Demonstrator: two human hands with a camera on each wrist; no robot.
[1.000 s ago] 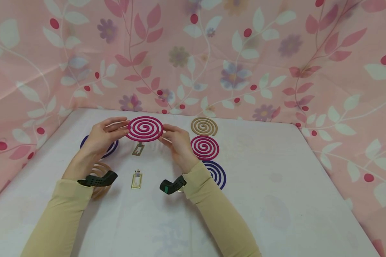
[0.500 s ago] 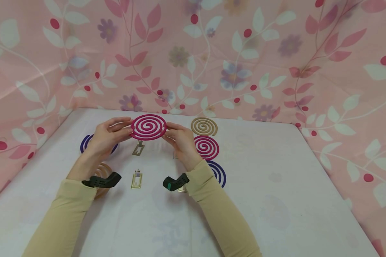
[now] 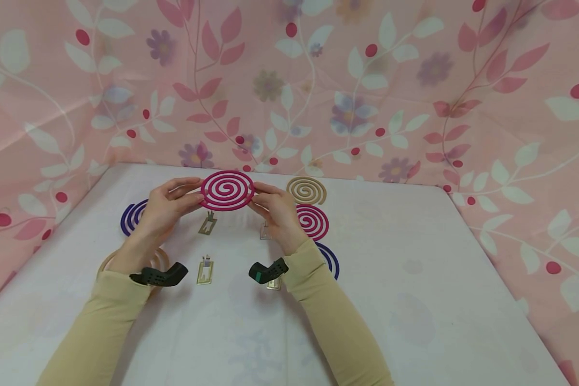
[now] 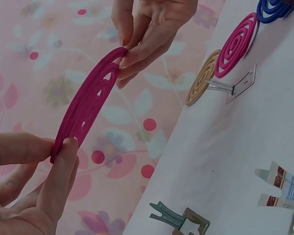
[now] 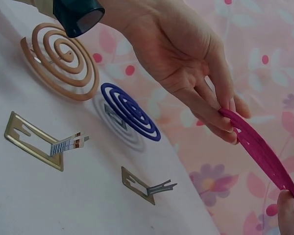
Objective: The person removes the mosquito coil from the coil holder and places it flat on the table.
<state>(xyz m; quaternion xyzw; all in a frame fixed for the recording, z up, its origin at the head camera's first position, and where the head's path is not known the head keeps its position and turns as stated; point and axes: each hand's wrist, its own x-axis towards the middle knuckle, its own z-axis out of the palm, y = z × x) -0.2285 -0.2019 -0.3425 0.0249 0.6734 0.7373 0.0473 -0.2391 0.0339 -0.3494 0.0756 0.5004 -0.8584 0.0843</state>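
A magenta mosquito coil [image 3: 228, 188] is held up over the far part of the table, tilted so its spiral faces the head camera. My left hand [image 3: 170, 207] pinches its left edge between thumb and fingers. On the opposite edge, my right hand [image 3: 279, 213] pinches it the same way. The left wrist view shows the coil [image 4: 83, 105] nearly edge-on, slightly bowed. Below the hands lie thin metal coil stands, one [image 3: 209, 223] just under the coil and another [image 3: 205, 272] nearer me. Two more stands, one [image 3: 265, 231] partly covered, lie by my right forearm.
At left are a blue coil [image 5: 132, 110], with a metal piece visible beneath, and a tan coil [image 5: 64, 55], both partly behind my left arm. A right-hand column has tan [image 3: 306, 190], magenta [image 3: 307, 220] and blue [image 3: 336, 264] coils. Floral cloth [image 3: 391, 96] hangs behind the table.
Both hands have shifted right and slightly up with the magenta coil between them. More of the stands by my right forearm shows, and the right-hand blue coil is more covered.
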